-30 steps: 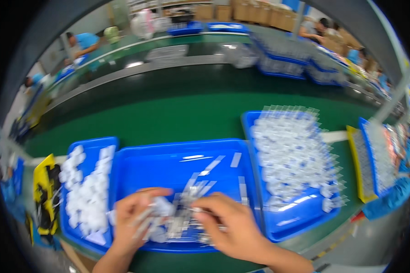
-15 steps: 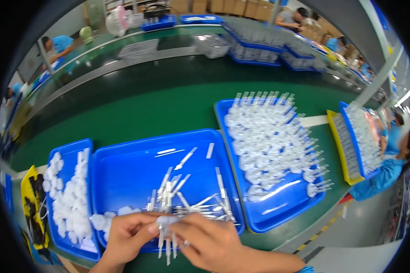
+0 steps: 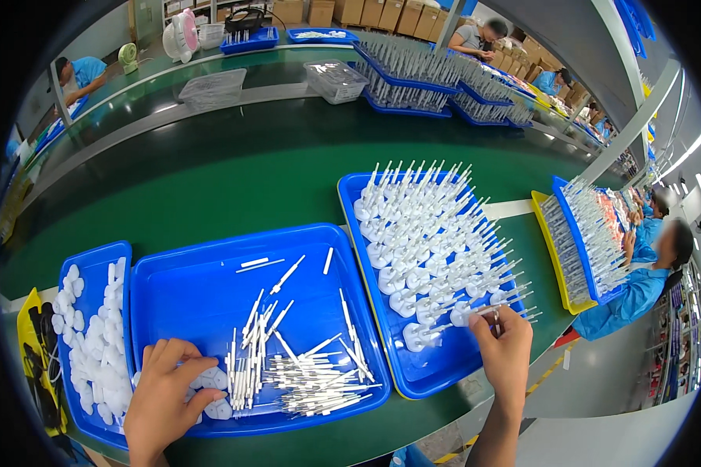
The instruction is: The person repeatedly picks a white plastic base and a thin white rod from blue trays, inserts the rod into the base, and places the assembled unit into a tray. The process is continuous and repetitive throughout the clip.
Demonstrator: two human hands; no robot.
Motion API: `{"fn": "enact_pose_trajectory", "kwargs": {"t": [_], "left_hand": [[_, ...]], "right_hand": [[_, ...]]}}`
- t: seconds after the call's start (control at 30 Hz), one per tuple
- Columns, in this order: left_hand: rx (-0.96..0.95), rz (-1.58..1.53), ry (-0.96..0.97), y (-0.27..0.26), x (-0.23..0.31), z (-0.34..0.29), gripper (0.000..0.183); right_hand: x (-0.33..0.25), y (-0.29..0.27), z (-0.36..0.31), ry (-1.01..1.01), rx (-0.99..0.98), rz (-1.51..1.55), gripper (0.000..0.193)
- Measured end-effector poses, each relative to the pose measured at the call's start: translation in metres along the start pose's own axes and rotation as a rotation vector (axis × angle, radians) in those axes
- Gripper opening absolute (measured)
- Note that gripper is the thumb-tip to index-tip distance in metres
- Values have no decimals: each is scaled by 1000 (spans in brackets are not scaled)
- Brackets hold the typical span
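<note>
My left hand (image 3: 167, 393) is at the front left corner of the middle blue tray (image 3: 191, 272), thumb and fingers apart. Just beside its fingertips lie several white rounded plastic pieces (image 3: 209, 381). To their right are many loose thin white rods (image 3: 319, 383). My right hand (image 3: 506, 342) is over the front right of the right-hand blue tray (image 3: 432, 380), its fingers pinching a white rounded piece with thin rods (image 3: 461, 314). That tray holds rows of similar white pieces with upright rods (image 3: 420, 241). The fingers partly hide the held piece.
A narrow blue tray of white rounded pieces (image 3: 97, 342) stands at left, beside a yellow tray with black items (image 3: 37, 350). Stacked trays (image 3: 409, 66) and clear plastic boxes (image 3: 335, 80) stand farther back. At right, a co-worker in blue (image 3: 639, 288) sits near more rod-filled trays (image 3: 592, 241).
My hands were together over the middle tray's front, with a white piece and rods between them. They have parted: the right moved to the right-hand tray, the left to the loose white pieces.
</note>
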State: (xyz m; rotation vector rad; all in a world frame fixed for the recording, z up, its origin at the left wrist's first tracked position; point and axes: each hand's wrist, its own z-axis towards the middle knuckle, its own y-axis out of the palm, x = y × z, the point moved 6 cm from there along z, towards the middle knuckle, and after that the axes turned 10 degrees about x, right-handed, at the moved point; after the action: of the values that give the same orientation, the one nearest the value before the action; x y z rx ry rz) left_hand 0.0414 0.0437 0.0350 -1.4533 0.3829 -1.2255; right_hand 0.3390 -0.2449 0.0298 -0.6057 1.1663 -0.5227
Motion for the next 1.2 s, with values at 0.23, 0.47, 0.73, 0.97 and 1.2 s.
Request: {"fn": "enact_pose_trajectory", "kwargs": {"t": [0.23,0.47,0.73,0.97,1.2], "left_hand": [[26,17,-5,-2,-4,0,35],[167,64,43,-4,-2,5,29],[297,-1167,-430,-2,-25,1,41],[-41,-1573,-582,29,-6,-4,42],[-45,-1599,-551,38,-6,-10,47]], "right_hand": [[10,7,9,-96,91,108,20],[-36,14,-38,-213,-376,69,15],[-57,27,-50,-317,-363,93,28],[-135,30,-77,-398,-561,322,20],[-195,83,-93,-666,-747,495,19]]}}
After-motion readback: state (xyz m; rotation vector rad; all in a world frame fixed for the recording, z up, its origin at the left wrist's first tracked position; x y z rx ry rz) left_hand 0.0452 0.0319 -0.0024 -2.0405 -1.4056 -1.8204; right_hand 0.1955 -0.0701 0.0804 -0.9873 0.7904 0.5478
